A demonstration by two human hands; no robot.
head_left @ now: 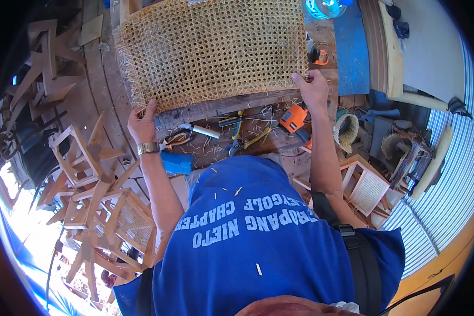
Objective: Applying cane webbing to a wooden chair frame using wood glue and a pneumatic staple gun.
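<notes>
A woven cane webbing panel (216, 52), straw-coloured with a grid of small holes and frayed ends, lies over the workbench in front of me. My left hand (142, 122), with a watch on the wrist, pinches its near left corner between thumb and fingers. Its near right corner is gripped by my right hand (314, 90), thumb on top. Between my arms, on the wooden bench, lie a hammer (203, 130) with a pale handle, pliers (177, 140), yellow-handled cutters (258, 138) and an orange power tool (294, 118), among scattered cane scraps.
Bare wooden chair frames (84, 158) are piled on the left, one with a cane seat. A water bottle (325, 7) and an orange tape measure (320, 57) sit beyond my right hand. Coiled cane (346, 132) and a small framed cane panel (369, 194) are at the right.
</notes>
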